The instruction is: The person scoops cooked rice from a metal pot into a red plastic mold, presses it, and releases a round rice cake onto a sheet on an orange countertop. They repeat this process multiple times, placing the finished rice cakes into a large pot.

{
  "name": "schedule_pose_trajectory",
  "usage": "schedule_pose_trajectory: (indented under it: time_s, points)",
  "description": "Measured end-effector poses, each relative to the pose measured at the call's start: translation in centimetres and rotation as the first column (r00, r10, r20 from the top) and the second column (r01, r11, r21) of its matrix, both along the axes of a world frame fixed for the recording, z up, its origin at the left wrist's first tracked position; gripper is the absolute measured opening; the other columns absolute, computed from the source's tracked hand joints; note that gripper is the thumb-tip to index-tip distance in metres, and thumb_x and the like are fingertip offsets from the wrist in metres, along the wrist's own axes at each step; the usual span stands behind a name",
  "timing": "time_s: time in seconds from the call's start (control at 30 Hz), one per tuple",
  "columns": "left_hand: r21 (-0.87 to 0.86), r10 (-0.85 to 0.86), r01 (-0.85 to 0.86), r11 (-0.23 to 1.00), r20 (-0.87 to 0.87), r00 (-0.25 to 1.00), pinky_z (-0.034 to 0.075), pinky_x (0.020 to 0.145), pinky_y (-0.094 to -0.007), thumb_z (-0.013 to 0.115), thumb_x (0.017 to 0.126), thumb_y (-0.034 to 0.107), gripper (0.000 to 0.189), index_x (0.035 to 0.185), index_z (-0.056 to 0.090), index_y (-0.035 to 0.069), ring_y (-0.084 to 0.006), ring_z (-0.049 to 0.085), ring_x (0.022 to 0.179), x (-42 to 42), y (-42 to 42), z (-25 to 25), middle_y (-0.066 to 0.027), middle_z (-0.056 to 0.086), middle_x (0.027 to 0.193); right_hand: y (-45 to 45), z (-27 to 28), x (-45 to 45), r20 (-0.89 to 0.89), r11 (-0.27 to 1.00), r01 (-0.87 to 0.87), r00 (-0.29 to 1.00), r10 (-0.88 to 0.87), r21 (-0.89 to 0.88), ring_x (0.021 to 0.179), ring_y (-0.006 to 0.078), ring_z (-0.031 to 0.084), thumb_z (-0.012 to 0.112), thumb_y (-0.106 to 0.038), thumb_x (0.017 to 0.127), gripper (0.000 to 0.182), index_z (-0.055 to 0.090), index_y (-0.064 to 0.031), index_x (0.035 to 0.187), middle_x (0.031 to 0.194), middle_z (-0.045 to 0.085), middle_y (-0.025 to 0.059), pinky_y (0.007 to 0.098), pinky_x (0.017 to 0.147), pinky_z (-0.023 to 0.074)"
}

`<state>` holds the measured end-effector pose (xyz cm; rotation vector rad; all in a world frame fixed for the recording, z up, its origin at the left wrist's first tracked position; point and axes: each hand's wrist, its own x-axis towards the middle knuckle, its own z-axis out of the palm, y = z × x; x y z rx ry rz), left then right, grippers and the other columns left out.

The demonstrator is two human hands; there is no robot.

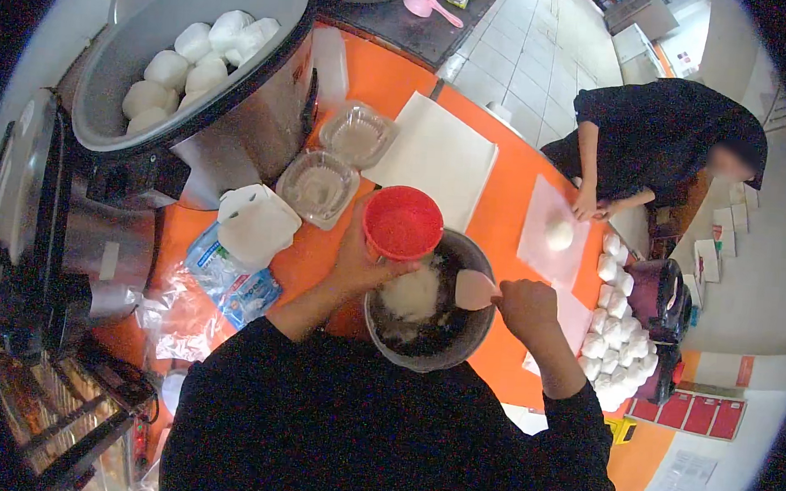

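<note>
My left hand (360,260) grips a red plastic cup (404,220) from its left side, above the rim of a deep dark pot (472,338). In the pot lies a mound of white rice (410,292), with scattered grains around it. My right hand (529,313) holds the handle of a pale pink rice paddle (475,290). The paddle's blade is over the right side of the pot, apart from the mound. Whether the cup contains anything is hard to tell.
A large rice cooker (191,128) with white wrapped balls (208,72) stands at left. Clear plastic containers (319,185), paper boxes (259,227) and a blue plastic packet (232,283) lie nearby. Opposite, a co-worker (663,137) handles pink paper beside many white bundles (616,347).
</note>
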<state>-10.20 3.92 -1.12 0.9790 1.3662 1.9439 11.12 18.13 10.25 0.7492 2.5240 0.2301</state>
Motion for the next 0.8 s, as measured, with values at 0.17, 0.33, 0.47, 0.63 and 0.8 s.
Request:
schedule_pose_trajectory:
  time_s: [0.17,0.33,0.47,0.63,0.8]
  points:
    - [-0.095,-0.022,0.01,0.995,-0.134,0.991,0.038,0.1,-0.0408,0.088,0.053,0.034,0.101,0.129,0.029,0.003,-0.0292,0.045,0.119,1.1,0.4,-0.5,-0.0159,0.045,0.125,-1.7,-4.0,-2.2,-0.197,0.996,-0.08,0.977,0.086,0.035,0.062,0.0273,0.064,0.055,-0.028,0.081,0.022,0.065,-0.0101,0.075,0.068,0.064,0.0114,0.0401,0.054,0.0489]
    - [-0.124,0.119,-0.134,0.983,-0.125,0.985,0.039,0.098,-0.0406,0.088,0.052,0.037,0.101,0.128,0.031,0.002,-0.0303,0.047,0.117,3.2,0.0,-0.2,-0.0167,0.047,0.124,-4.0,-8.0,-1.7,-0.261,0.953,-0.051,0.965,-0.03,-0.299,0.061,0.0307,0.064,0.055,-0.035,0.081,0.029,0.066,-0.0089,0.079,0.066,0.064,0.0154,0.0444,0.057,0.0505]
    - [-0.193,0.082,-0.117,0.974,-0.179,0.98,0.039,0.098,-0.0402,0.088,0.052,0.036,0.099,0.127,0.033,0.002,-0.03,0.048,0.116,3.1,-0.5,0.4,-0.0163,0.047,0.124,-5.0,-11.3,-1.2,-0.172,0.95,-0.058,0.985,0.005,-0.305,0.065,0.0336,0.064,0.058,-0.044,0.079,0.037,0.068,-0.0091,0.084,0.066,0.063,0.017,0.0475,0.06,0.0502]
    - [-0.143,0.085,-0.101,0.985,-0.111,0.99,0.037,0.099,-0.0402,0.088,0.053,0.035,0.098,0.127,0.034,0.001,-0.0295,0.046,0.117,3.4,-0.4,0.9,-0.0156,0.048,0.121,-3.8,-12.7,-1.2,-0.199,0.881,-0.001,0.974,-0.107,-0.474,0.069,0.0352,0.063,0.064,-0.046,0.074,0.038,0.068,-0.0111,0.087,0.07,0.064,0.0162,0.0469,0.064,0.0495]
    - [-0.076,0.12,-0.135,0.988,-0.179,0.977,0.034,0.101,-0.0405,0.087,0.054,0.033,0.095,0.127,0.035,0.001,-0.0306,0.043,0.119,3.1,-0.1,-1.2,-0.0167,0.044,0.124,-1.5,-12.6,0.7,-0.369,0.834,-0.14,0.926,-0.08,-0.533,0.068,0.0343,0.062,0.065,-0.045,0.074,0.035,0.067,-0.0123,0.085,0.072,0.064,0.0149,0.0441,0.063,0.0492]
